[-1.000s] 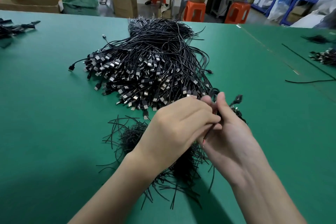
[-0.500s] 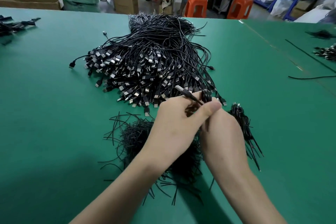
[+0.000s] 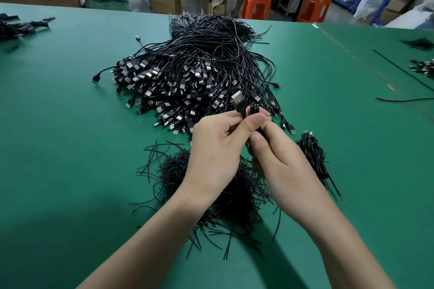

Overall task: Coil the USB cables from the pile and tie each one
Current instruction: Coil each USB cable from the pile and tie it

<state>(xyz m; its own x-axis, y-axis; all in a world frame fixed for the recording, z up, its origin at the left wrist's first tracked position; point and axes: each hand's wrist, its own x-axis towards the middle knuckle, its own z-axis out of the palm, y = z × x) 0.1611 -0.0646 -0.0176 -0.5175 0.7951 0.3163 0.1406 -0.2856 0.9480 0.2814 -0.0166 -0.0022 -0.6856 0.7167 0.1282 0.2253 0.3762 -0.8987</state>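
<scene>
Under both grips, on the near side, a heap of black ties (image 3: 173, 171) lay on the green table (image 3: 58, 136). The left grip (image 3: 216, 148) and right grip (image 3: 277, 159), touching each other, pinched one coiled cable (image 3: 254, 108), its USB plug (image 3: 237, 101) sticking up above them. Just right of the right grip lay tied cables (image 3: 312, 155). Beyond both grips spread the pile (image 3: 192, 70).
</scene>
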